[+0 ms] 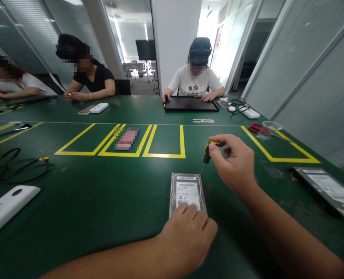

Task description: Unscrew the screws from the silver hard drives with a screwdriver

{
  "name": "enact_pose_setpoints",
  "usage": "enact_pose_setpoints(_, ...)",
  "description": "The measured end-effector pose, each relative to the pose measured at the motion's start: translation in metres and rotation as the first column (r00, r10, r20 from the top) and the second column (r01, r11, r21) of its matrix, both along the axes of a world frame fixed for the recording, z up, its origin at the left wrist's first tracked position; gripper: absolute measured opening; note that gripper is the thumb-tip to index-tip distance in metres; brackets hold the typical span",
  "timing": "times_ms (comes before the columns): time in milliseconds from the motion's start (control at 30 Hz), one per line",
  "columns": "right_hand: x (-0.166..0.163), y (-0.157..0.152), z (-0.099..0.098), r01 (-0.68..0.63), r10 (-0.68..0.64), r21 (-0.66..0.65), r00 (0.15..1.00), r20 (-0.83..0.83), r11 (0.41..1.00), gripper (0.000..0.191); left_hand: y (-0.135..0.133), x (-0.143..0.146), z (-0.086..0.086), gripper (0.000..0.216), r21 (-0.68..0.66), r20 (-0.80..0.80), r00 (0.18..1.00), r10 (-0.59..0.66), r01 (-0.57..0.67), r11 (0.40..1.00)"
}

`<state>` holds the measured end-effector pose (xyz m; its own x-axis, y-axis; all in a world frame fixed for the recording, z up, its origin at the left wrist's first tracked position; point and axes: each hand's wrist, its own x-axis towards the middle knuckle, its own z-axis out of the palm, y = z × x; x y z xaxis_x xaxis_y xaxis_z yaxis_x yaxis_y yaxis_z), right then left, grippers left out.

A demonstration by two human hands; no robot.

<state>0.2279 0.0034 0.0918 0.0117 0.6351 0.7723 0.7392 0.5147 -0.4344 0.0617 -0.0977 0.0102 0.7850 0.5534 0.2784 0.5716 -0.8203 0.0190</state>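
A hard drive [186, 188] with a white label lies on the green table in front of me. Across its near end rests my left hand [187, 236], fingers curled over the drive and holding it; that end is hidden. My right hand [232, 159] is closed round the black and yellow handle of a small screwdriver [207, 153]. The screwdriver is tilted, its thin shaft reaching down to the drive's far right corner. Whether the tip sits in a screw is too small to tell.
A second hard drive [328, 188] lies at the right. Beyond are red-handled scissors [257, 128] and a clear plastic cup [267, 130]. At left are a white power bank [11, 207] and a black cable [17, 170]. Across the table a person handles a black panel [192, 104].
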Motion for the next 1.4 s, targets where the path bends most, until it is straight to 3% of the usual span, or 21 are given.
enact_pose_setpoints(800,0.0008,0.0012,0.0019,-0.001,0.001,0.012,1.000,0.026,1.000,0.016,0.0007,0.0003,-0.0010,0.008,0.030,0.007,1.000,-0.003,0.003,1.000)
enact_pose_setpoints(1200,0.0016,0.0025,0.0051,-0.115,0.114,-0.040,0.993,-0.012,0.993,0.018,0.0004,-0.0002,-0.0008,0.010,0.025,-0.013,1.000,-0.007,0.008,1.000)
enact_pose_setpoints(1400,0.0045,0.0040,0.0046,-0.078,0.079,-0.030,0.997,0.019,0.997,0.015,0.0016,0.0001,-0.0004,0.010,0.028,0.003,1.000,-0.009,0.009,1.000)
